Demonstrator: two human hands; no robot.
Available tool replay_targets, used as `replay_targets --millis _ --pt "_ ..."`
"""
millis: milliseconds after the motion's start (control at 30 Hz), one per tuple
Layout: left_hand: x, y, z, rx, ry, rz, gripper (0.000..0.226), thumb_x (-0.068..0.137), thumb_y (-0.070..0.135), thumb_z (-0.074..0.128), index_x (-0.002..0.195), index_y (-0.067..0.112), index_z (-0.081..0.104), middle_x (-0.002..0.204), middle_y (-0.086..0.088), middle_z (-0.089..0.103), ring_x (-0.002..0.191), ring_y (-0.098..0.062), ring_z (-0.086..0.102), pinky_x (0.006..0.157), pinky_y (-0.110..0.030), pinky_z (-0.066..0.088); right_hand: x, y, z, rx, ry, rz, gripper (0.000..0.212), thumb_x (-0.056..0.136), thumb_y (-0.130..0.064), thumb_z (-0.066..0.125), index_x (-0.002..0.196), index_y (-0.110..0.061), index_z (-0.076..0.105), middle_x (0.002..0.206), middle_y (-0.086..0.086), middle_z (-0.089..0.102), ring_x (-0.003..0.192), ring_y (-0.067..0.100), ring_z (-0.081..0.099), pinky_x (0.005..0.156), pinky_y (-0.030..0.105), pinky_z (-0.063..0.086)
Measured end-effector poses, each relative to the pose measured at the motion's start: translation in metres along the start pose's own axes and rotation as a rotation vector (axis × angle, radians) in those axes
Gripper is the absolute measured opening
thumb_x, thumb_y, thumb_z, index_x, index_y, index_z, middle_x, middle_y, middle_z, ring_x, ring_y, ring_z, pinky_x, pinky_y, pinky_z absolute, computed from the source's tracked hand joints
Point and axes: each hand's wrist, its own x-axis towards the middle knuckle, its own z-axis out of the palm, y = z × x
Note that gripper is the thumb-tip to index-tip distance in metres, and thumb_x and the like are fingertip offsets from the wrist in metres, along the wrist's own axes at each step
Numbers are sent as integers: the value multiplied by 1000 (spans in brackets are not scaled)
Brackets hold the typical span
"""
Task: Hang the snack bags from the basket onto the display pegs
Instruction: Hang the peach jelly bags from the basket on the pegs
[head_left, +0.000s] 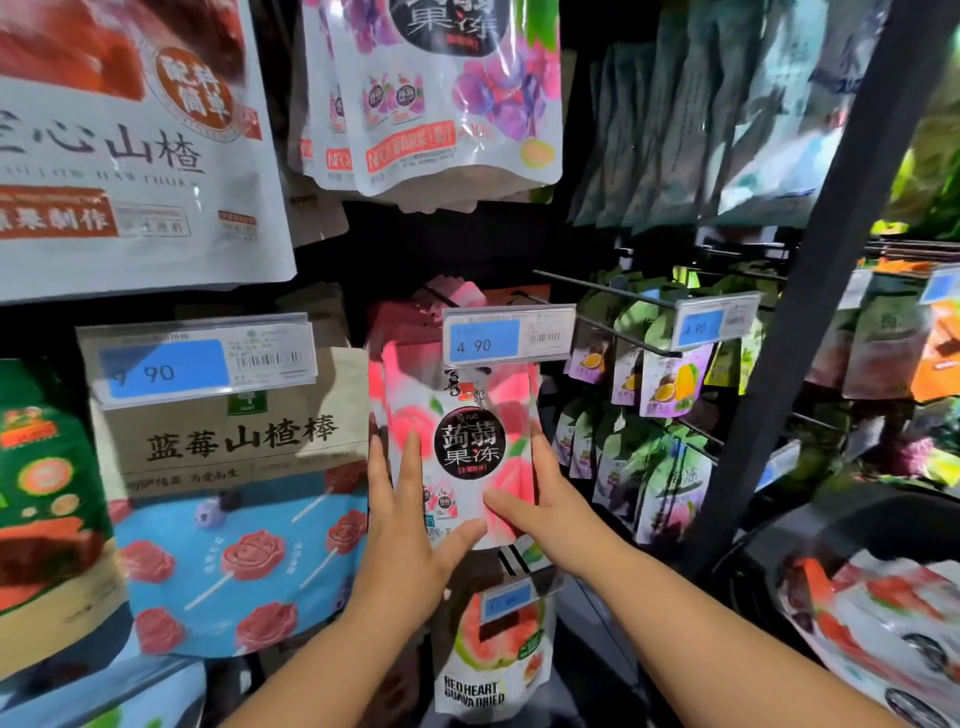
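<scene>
Left hand (402, 525) and right hand (548, 501) on the pink jelly bag (465, 457).
The left hand presses with straight fingers on its left front. The right hand pinches its right edge, thumb in front. The bag hangs just under the 4.90 price tag (508, 339). At lower right, a dark basket (810, 519) holds red-and-white snack bags (878, 616).
</scene>
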Motion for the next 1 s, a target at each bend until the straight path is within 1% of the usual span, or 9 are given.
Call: replay_targets --millis 167,233,300,400,467,567,700,833,1000 --pt "-13 11 -6 80 -6 -15 98 86 38 70 148 44 -5 153 19 -32 137 7 -16 112 -26 11 -8 -4 -4 16 -20 -2 102 77 -68 66 154 -46 5 156 -13 36 139 7 41 115 41 37" --pt "-17 20 -8 130 10 -42 88 88 37 68 154 34 10 158 14 -18 145 -3 -6 116 -33 13 -16 -10 -8 -22 14 16 85 91 -50 62 156 -39 9 146 -8 47 121 6 54 100 23 46" --pt "-18 29 -11 197 40 -29 73 88 36 68 149 27 29 155 4 7 140 -10 8 115 -36 19 -24 -13 -15 -57 31 25 66 100 -35 54 153 -36 15 133 -7 53 99 -4 57 76 4 43" --pt "-15 45 -9 237 21 100 51 89 33 67 134 21 47 128 4 36 123 -17 27 104 -31 25 -37 -18 -31 -176 71 1 52 103 -34 46 151 -29 28 130 -10 50 99 -8 53 74 2 36" --pt "-9 59 -1 199 -78 140 44 92 35 62 132 23 48 119 12 36 120 -14 30 105 -30 28 -45 -22 -46 -243 105 1 46 104 -34 45 148 -22 38 131 -6 50 112 4 51 85 13 34" --pt "2 81 22 190 -221 184 42 94 37 58 131 22 49 121 8 43 122 -15 31 104 -30 29 -61 -25 -77 -300 158 34 37 104 -32 45 138 -19 53 116 -5 54 102 9 50 90 25 42" --pt "4 117 70 156 -483 285 38 94 39 59 127 21 54 123 4 54 119 -17 40 98 -27 33 -99 -13 -131 -421 192 124 25 102 -33 50 119 -22 65 103 -8 61 95 11 55 78 22 41" --pt "-11 145 120 100 -692 432 35 90 39 65 121 22 60 119 1 59 115 -19 46 102 -35 38 -156 20 -185 -488 186 276 15 97 -31 60 101 -20 70 94 -3 69 92 19 63 87 31 47" --pt "-29 161 162 33 -903 644 43 80 54 69 120 36 64 118 15 59 116 -13 45 105 -37 34 -228 58 -222 -402 154 410 9 92 -21 69 91 -29 69 93 -10 70 89 8 63 76 10 45"
